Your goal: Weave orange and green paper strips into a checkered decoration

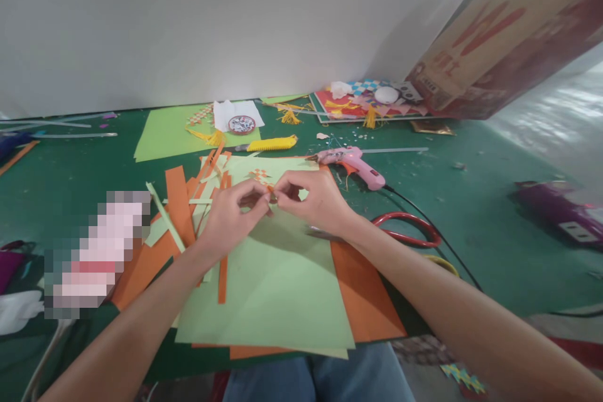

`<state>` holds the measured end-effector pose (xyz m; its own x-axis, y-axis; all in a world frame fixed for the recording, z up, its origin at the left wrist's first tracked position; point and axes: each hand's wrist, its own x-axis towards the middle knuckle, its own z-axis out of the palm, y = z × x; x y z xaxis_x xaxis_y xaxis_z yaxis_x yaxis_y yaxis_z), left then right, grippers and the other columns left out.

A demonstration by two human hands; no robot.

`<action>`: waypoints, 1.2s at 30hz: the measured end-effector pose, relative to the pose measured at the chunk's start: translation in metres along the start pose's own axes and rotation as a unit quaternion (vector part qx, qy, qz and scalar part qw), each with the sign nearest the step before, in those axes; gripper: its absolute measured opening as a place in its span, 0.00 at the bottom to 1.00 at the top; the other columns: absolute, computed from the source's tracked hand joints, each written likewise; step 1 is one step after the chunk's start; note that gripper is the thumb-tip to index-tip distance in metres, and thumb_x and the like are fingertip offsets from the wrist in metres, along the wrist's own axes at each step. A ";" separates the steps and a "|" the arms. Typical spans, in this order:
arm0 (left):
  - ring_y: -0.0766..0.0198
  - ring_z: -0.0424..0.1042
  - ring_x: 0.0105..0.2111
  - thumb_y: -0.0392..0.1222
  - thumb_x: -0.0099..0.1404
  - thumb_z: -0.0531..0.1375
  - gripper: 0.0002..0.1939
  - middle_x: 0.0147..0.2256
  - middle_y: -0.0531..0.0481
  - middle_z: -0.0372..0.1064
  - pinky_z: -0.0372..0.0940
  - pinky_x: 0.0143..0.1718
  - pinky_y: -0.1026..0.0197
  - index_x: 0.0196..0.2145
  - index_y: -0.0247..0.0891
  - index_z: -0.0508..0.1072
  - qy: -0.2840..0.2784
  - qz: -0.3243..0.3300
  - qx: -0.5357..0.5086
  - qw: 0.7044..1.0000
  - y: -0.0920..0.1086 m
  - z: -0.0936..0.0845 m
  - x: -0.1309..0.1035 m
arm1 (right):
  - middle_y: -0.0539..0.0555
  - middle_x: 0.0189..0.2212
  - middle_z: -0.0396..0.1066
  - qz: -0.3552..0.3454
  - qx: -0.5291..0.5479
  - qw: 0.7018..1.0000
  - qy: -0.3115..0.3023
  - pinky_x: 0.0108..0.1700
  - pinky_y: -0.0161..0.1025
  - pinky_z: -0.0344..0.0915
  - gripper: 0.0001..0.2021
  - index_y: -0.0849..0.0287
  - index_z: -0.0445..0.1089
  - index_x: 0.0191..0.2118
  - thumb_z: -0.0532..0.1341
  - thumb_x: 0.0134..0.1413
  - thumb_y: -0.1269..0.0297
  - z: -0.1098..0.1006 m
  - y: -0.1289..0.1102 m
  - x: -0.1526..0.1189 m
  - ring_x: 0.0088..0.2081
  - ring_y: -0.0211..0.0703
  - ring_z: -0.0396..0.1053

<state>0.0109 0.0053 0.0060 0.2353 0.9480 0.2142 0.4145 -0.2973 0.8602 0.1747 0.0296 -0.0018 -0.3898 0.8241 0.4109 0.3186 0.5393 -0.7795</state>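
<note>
Over the stacked light green paper sheets (282, 301), my left hand (230, 213) and my right hand (318, 198) meet fingertip to fingertip. Both pinch a small woven piece of orange and pale paper strips (260, 174); its checkered end shows beyond the fingers, while the pinched part is mostly hidden. An orange sheet (367, 289) sticks out from under the green ones. Left of my left hand lie loose orange strips (178, 201) and green strips (166, 217). Red-handled scissors (436, 237) rest partly beneath my right forearm.
A pink glue gun (360, 166) with a black cord lies right of the papers. Behind them is a yellow utility knife (273, 144). A tray (325, 114) of craft pieces and tassels stands at the back, beside a large box (509, 38). A blurred-out object (101, 251) lies left.
</note>
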 end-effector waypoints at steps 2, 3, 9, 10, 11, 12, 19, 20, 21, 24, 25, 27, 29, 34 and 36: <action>0.68 0.73 0.24 0.36 0.59 0.56 0.05 0.23 0.54 0.70 0.69 0.31 0.65 0.25 0.39 0.67 0.001 0.002 -0.002 1.000 -0.001 0.000 0.000 | 0.47 0.18 0.65 -0.007 -0.009 1.000 0.001 0.24 0.29 0.57 0.05 0.61 0.66 0.21 0.56 0.44 0.73 0.000 0.001 0.000 0.21 0.30 0.58; 0.68 0.73 0.24 0.37 0.59 0.56 0.05 0.23 0.54 0.70 0.69 0.31 0.65 0.25 0.39 0.67 0.002 0.001 -0.005 1.000 -0.002 0.000 0.000 | 0.47 0.18 0.66 -0.016 -0.016 1.000 0.005 0.24 0.29 0.57 0.06 0.61 0.66 0.21 0.56 0.45 0.73 0.001 0.002 0.000 0.21 0.30 0.58; 0.67 0.72 0.23 0.41 0.60 0.58 0.06 0.22 0.54 0.70 0.70 0.30 0.64 0.27 0.38 0.67 0.012 -0.034 -0.088 0.995 -0.003 -0.001 0.001 | 0.49 0.23 0.70 -0.120 -0.075 0.989 0.041 0.25 0.29 0.59 0.06 0.60 0.70 0.31 0.55 0.50 0.71 0.003 0.011 0.000 0.23 0.30 0.62; 0.67 0.72 0.23 0.41 0.60 0.58 0.06 0.22 0.54 0.70 0.69 0.30 0.64 0.27 0.38 0.67 0.012 -0.037 -0.100 0.994 -0.003 -0.002 0.001 | 0.49 0.24 0.70 -0.133 -0.083 0.987 0.045 0.25 0.29 0.60 0.07 0.60 0.70 0.33 0.55 0.50 0.71 0.003 0.012 0.000 0.23 0.31 0.63; 0.68 0.72 0.23 0.41 0.60 0.58 0.06 0.22 0.54 0.70 0.69 0.30 0.64 0.27 0.38 0.67 0.011 -0.038 -0.109 0.993 -0.002 -0.002 0.001 | 0.49 0.24 0.70 -0.142 -0.088 0.985 0.046 0.26 0.29 0.60 0.07 0.60 0.70 0.34 0.55 0.50 0.71 0.003 0.012 -0.001 0.23 0.31 0.63; 0.68 0.72 0.23 0.40 0.60 0.58 0.06 0.22 0.54 0.70 0.69 0.30 0.64 0.27 0.38 0.67 0.009 -0.038 -0.114 0.993 -0.002 -0.002 0.001 | 0.49 0.24 0.70 -0.149 -0.089 0.984 0.045 0.26 0.29 0.60 0.07 0.61 0.70 0.33 0.55 0.51 0.72 0.003 0.012 -0.001 0.23 0.30 0.63; 0.68 0.71 0.24 0.43 0.61 0.58 0.07 0.24 0.54 0.68 0.68 0.30 0.64 0.28 0.38 0.65 0.009 0.003 -0.066 0.998 -0.003 -0.002 -0.001 | 0.48 0.22 0.67 -0.155 -0.079 0.984 0.031 0.26 0.30 0.59 0.06 0.59 0.66 0.26 0.55 0.50 0.74 0.002 0.007 -0.001 0.23 0.30 0.61; 0.68 0.71 0.24 0.42 0.60 0.58 0.07 0.24 0.54 0.68 0.68 0.29 0.64 0.28 0.39 0.64 0.016 0.023 -0.033 0.999 -0.004 -0.002 -0.001 | 0.48 0.22 0.67 -0.152 -0.076 0.985 0.032 0.26 0.30 0.59 0.06 0.59 0.65 0.26 0.55 0.50 0.74 0.001 0.006 -0.001 0.23 0.30 0.61; 0.68 0.71 0.24 0.42 0.59 0.58 0.06 0.25 0.55 0.68 0.67 0.29 0.65 0.28 0.39 0.64 0.026 0.046 0.004 0.999 -0.004 -0.002 -0.002 | 0.47 0.22 0.66 -0.148 -0.071 0.986 0.032 0.26 0.30 0.58 0.06 0.59 0.65 0.26 0.55 0.50 0.74 0.001 0.006 -0.002 0.23 0.30 0.60; 0.69 0.70 0.24 0.38 0.58 0.57 0.04 0.24 0.55 0.69 0.66 0.29 0.65 0.27 0.40 0.63 0.057 0.102 0.102 0.988 -0.005 -0.001 -0.002 | 0.47 0.21 0.65 -0.137 -0.061 0.988 0.026 0.26 0.30 0.58 0.06 0.58 0.64 0.26 0.55 0.50 0.73 0.000 0.003 -0.002 0.22 0.30 0.59; 0.69 0.70 0.24 0.37 0.58 0.56 0.04 0.24 0.55 0.69 0.65 0.29 0.65 0.27 0.40 0.63 0.064 0.113 0.119 0.984 -0.005 -0.001 -0.003 | 0.47 0.21 0.65 -0.134 -0.061 0.989 0.024 0.26 0.30 0.58 0.06 0.58 0.64 0.26 0.55 0.50 0.73 -0.001 0.003 -0.002 0.22 0.30 0.59; 0.69 0.70 0.23 0.36 0.59 0.55 0.04 0.24 0.56 0.69 0.65 0.29 0.66 0.27 0.41 0.63 0.068 0.131 0.134 0.980 -0.005 0.000 -0.003 | 0.46 0.21 0.64 -0.128 -0.062 0.990 0.021 0.26 0.30 0.58 0.06 0.58 0.64 0.26 0.55 0.50 0.74 -0.001 0.002 -0.002 0.23 0.30 0.59; 0.69 0.70 0.23 0.35 0.59 0.54 0.04 0.23 0.56 0.69 0.65 0.28 0.66 0.27 0.41 0.63 0.069 0.145 0.140 0.977 -0.004 0.000 -0.003 | 0.46 0.21 0.63 -0.126 -0.064 0.990 0.022 0.25 0.30 0.57 0.06 0.58 0.64 0.26 0.55 0.50 0.74 -0.001 0.001 -0.002 0.22 0.30 0.58; 0.70 0.68 0.23 0.34 0.58 0.54 0.04 0.23 0.56 0.68 0.65 0.27 0.66 0.27 0.41 0.63 0.073 0.164 0.138 0.974 -0.003 0.000 -0.003 | 0.47 0.21 0.63 -0.161 -0.094 0.981 0.045 0.25 0.30 0.56 0.06 0.59 0.63 0.26 0.54 0.50 0.75 0.001 -0.001 -0.003 0.23 0.30 0.57; 0.70 0.68 0.23 0.34 0.58 0.54 0.05 0.24 0.56 0.68 0.65 0.27 0.66 0.26 0.41 0.62 0.071 0.162 0.135 0.975 -0.002 0.000 -0.003 | 0.47 0.21 0.63 -0.181 -0.121 0.974 0.055 0.25 0.31 0.56 0.07 0.59 0.63 0.26 0.54 0.50 0.76 0.002 -0.001 -0.004 0.23 0.31 0.58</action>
<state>0.0088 0.0027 0.0035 0.2768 0.7994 0.5332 0.5597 -0.5852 0.5868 0.1747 0.0257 -0.0038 -0.4238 0.5781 0.6973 0.3761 0.8127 -0.4451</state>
